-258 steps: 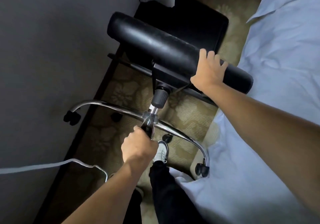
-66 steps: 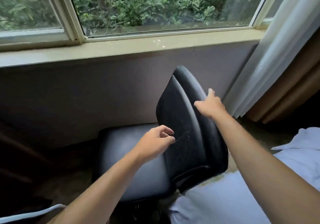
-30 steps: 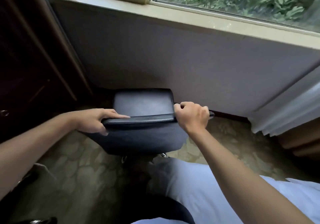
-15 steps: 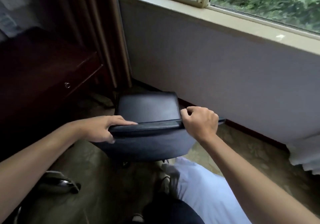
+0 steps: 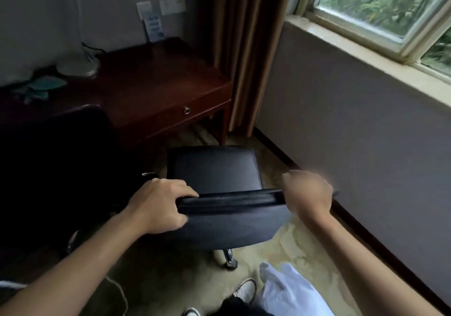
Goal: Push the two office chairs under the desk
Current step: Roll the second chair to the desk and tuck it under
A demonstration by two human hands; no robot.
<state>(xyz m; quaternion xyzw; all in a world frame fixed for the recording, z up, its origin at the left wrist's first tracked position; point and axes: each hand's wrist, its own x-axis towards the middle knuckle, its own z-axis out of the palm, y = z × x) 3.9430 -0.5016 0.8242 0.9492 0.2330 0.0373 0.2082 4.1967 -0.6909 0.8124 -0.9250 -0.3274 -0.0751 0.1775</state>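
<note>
Black leather fills both grips: the left hand [image 5: 156, 207] wraps the left end of the chair [image 5: 214, 169] backrest's top edge, fingers over, thumb behind, and the right hand [image 5: 308, 195], blurred, is fisted on the right end. Its seat faces the desk [image 5: 151, 91], front edge near the desk leg, not yet under. A second chair [image 5: 56, 144] stands dark at left, against the desk.
</note>
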